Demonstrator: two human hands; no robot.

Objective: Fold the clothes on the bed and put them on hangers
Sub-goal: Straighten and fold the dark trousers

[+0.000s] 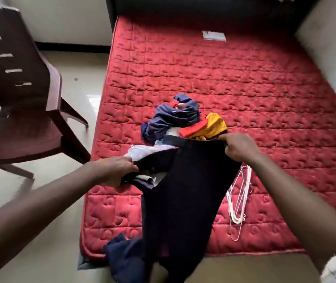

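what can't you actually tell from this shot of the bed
All in the head view:
1. Dark garment: its lower end runs off the bottom edge, so its type is unclear.
2. White hangers: overlapping and partly behind the garment, so the count is unclear.
3. Clothes pile: crumpled, with its near side covered by the garment, so the number of pieces is unclear.
4. White label on the mattress: too small to read.

Soft daylight fills the room, brightest on the glossy floor (89, 103) at 9 o'clock, where a pale glare patch sits on the tiles. The red bed (244, 88) is vivid and evenly lit, darkening toward the headboard (183, 5) at 12 o'clock. The dark garment (187, 190) at 6 o'clock reads as a near-featureless black mass. Motion blur smears the chair (20, 88) at 10 o'clock. Wide-angle distortion bows the bed's edges and stretches the soft lower corners.
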